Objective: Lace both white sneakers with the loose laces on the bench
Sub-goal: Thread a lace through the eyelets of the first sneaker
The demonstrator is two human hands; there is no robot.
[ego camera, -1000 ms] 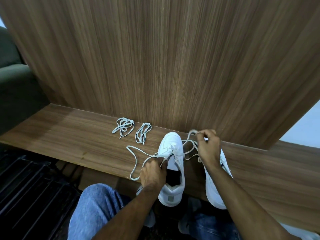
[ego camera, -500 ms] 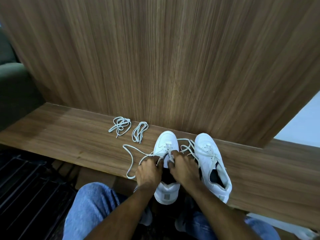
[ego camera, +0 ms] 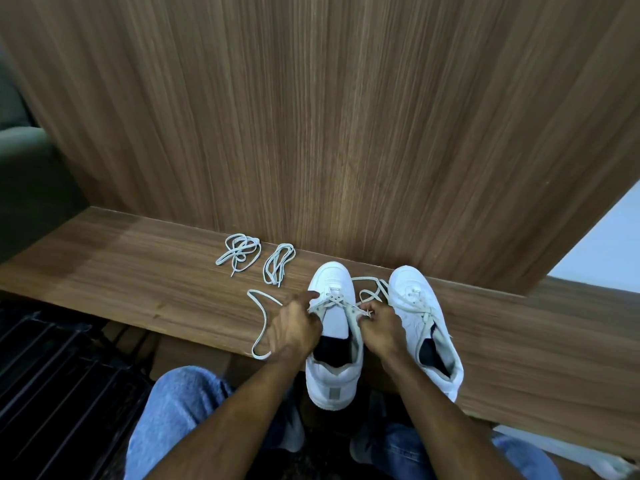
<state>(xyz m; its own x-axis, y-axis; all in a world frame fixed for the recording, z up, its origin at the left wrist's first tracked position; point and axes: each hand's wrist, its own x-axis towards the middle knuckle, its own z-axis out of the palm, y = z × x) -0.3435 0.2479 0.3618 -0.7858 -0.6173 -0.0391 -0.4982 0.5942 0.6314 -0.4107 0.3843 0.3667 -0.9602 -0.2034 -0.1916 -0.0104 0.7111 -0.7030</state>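
So far: lacing is under way on one sneaker only, and neither looks finished.
Left shoe (ego camera: pixel 333 327): stands on the bench (ego camera: pixel 145 289) at 6 o'clock, heel over the near edge; a lace (ego camera: pixel 337 303) crosses the lowest eyelets near the toe, while the upper eyelets look bare.
Left hand (ego camera: pixel 298 323): its grip is clamped on the lace end at the shoe's 9 o'clock side; slack loops away across the bench toward 8 o'clock.
Right hand (ego camera: pixel 379 323): fingers pinch the other lace end at the shoe's 3 o'clock side.
Right shoe (ego camera: pixel 422 313): just beside the first, at its 3 o'clock; a lace seems threaded through part of it, how far I cannot tell.
Spare laces (ego camera: pixel 239 254): two bundles lie untouched at 10 o'clock of the shoes, near the back panel.
Left to do, by my judgement: the remaining eyelets of the left shoe, then checking and completing the right.
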